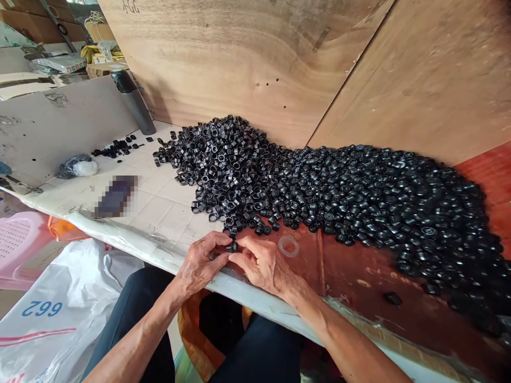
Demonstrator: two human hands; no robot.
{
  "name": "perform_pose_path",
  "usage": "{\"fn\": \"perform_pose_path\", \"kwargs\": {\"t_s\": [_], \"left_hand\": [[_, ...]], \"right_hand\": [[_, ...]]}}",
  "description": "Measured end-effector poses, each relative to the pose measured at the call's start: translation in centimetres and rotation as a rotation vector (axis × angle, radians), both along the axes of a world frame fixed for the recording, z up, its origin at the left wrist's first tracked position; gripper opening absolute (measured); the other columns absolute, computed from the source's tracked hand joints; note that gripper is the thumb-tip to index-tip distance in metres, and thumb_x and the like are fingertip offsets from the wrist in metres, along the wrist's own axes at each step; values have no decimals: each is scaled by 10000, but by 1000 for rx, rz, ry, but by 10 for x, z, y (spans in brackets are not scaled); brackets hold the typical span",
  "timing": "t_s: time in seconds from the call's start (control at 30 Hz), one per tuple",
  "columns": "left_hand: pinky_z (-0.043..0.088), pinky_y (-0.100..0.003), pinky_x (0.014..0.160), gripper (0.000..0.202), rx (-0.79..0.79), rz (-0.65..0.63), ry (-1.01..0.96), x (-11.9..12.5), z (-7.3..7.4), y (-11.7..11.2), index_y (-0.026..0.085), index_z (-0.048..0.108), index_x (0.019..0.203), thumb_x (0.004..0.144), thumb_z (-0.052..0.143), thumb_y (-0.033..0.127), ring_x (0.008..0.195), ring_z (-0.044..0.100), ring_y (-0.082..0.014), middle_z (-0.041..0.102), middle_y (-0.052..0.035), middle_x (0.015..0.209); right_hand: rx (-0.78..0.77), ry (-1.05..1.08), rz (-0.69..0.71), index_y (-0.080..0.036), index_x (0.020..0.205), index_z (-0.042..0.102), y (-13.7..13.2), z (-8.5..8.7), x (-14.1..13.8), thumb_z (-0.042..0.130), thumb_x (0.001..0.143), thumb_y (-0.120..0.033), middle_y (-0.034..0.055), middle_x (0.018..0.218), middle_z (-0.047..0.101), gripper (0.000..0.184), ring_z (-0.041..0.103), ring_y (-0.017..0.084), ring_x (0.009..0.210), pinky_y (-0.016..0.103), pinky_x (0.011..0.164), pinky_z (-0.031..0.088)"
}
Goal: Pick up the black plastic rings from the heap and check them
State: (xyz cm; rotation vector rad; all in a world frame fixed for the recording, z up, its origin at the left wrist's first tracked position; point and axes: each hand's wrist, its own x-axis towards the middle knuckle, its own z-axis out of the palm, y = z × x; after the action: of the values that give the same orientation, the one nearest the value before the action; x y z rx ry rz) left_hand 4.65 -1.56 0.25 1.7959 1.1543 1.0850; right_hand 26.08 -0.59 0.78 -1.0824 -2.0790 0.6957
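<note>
My left hand point(205, 260) and my right hand point(261, 260) meet at the front edge of the table. Between their fingertips sits a small black plastic cap point(232, 246), pinched from both sides and partly hidden by the fingers. Just beyond my hands a heap of black ring-shaped parts point(223, 159) covers the white surface. It runs rightward into a larger heap of black round caps point(367, 191) on a reddish-brown board point(351, 266). One loose black piece point(393, 298) lies apart on that board.
A plywood panel point(247, 64) stands behind the heaps. At the left are a dark bottle point(133, 101), small black bits point(120, 148), a clear plastic bundle point(80, 166) and a pixelated flat object point(115, 197). Below the edge are a white sack point(67, 303) and a pink stool point(19, 244).
</note>
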Motion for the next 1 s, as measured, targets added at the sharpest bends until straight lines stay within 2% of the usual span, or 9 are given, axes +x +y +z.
{"fn": "perform_pose_path", "kwargs": {"t_s": [0.07,0.2,0.3,0.4,0.53,0.7,0.83,0.93,1.0], "left_hand": [[657,-324,832,205,0,2,2,0,0,0,217,705,1144,939,712,228,942,761,-190,746,-78,1159],[655,-319,818,197,0,7,-1,0,3,-1,230,705,1145,949,711,248,907,759,-179,753,-58,1136],[654,-322,809,197,-10,19,26,1,6,-1,229,709,1141,955,716,293,897,755,-183,763,-59,1119],[650,-340,854,195,-12,12,46,0,6,-1,228,712,1139,960,713,303,945,757,-197,767,-66,1133],[641,-353,897,207,3,0,73,-2,3,0,233,711,1155,954,724,285,962,754,-198,768,-63,1133],[631,-342,907,200,-9,-31,78,-3,1,0,243,703,1186,990,688,279,986,752,-190,758,-63,1163],[629,-340,907,217,-5,-35,82,-2,3,0,243,700,1196,984,704,290,967,753,-188,761,-57,1152],[632,-323,869,211,-9,-18,88,-2,4,0,243,702,1197,993,693,296,909,752,-174,768,-49,1128],[634,-317,855,219,-2,-20,82,-2,4,0,239,704,1203,991,694,294,898,752,-173,770,-53,1128]], "right_hand": [[8,3,-20,-222,764,558,-1,0,1,621,1022,-368,-33,631,533,302,487,127,554,259,562,377],[-10,60,1,-219,893,609,-1,3,0,623,1003,-290,9,781,641,132,575,151,650,269,635,453],[7,52,-8,-229,811,582,0,5,-1,563,1027,-241,-6,709,608,217,570,151,620,271,630,461],[35,88,-5,-224,1004,634,1,4,-2,585,1006,-224,34,877,691,49,651,171,742,274,704,510],[32,18,-32,-231,842,604,1,2,-2,525,1051,-242,-3,696,630,224,599,157,628,264,643,475],[44,54,0,-225,1050,651,1,2,-1,579,1023,-252,44,900,721,81,678,182,775,278,738,519],[48,59,-34,-231,902,626,2,4,0,536,1040,-245,5,736,655,166,616,157,640,261,638,478],[75,90,6,-222,991,637,2,5,0,562,1008,-222,29,837,681,76,646,172,731,272,696,504],[60,81,13,-221,924,618,1,6,-1,538,1014,-200,14,792,653,123,625,163,699,273,684,490]]}}
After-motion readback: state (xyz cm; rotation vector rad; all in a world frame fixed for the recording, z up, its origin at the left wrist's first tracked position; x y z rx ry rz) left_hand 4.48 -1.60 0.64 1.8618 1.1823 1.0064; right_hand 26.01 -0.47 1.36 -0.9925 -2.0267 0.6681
